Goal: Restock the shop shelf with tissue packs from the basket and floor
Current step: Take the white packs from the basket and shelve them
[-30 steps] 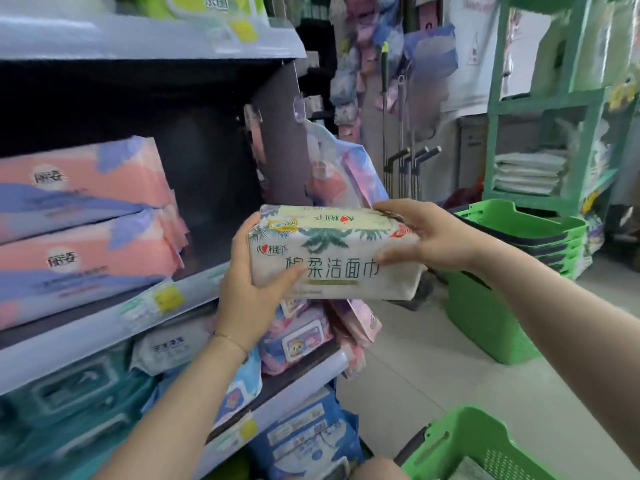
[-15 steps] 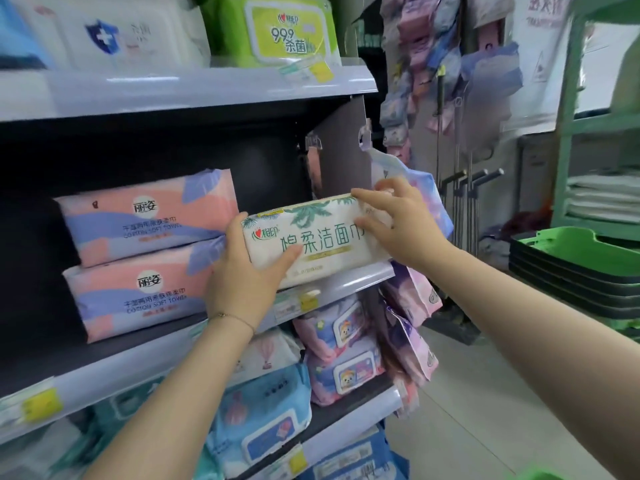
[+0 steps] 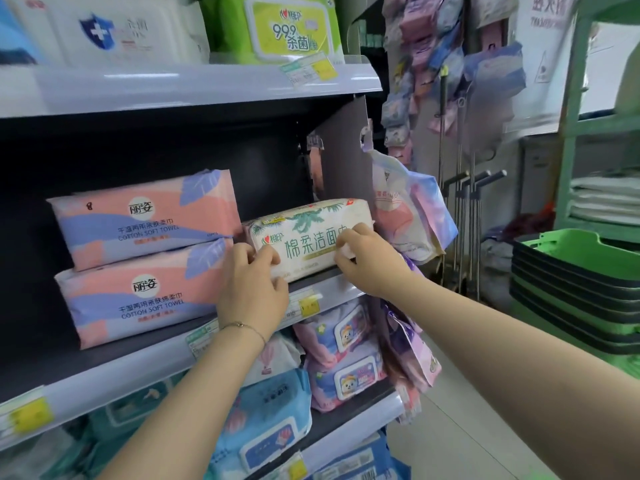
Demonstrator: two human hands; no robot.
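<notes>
A white tissue pack with green palm print [image 3: 308,233] lies on the middle shelf [image 3: 138,362], right of two stacked pink and purple cotton towel packs [image 3: 145,220]. My left hand [image 3: 252,289] presses on the white pack's lower left front, thumb and fingers on its face. On the pack's right front my right hand [image 3: 367,258] rests with fingertips against it. The pack sits at the shelf's right end beside the dark end panel [image 3: 343,154].
Wet wipe packs fill the top shelf [image 3: 287,29] and the lower shelves [image 3: 346,355]. Hanging packets [image 3: 412,209] dangle off the shelf end. A stack of green baskets [image 3: 575,289] stands at the right on the tiled floor, with mop handles [image 3: 464,209] behind.
The white pack went from mid-air in both hands up onto the middle shelf. Both hands shifted from its ends to its front face, and the view rose toward the shelves.
</notes>
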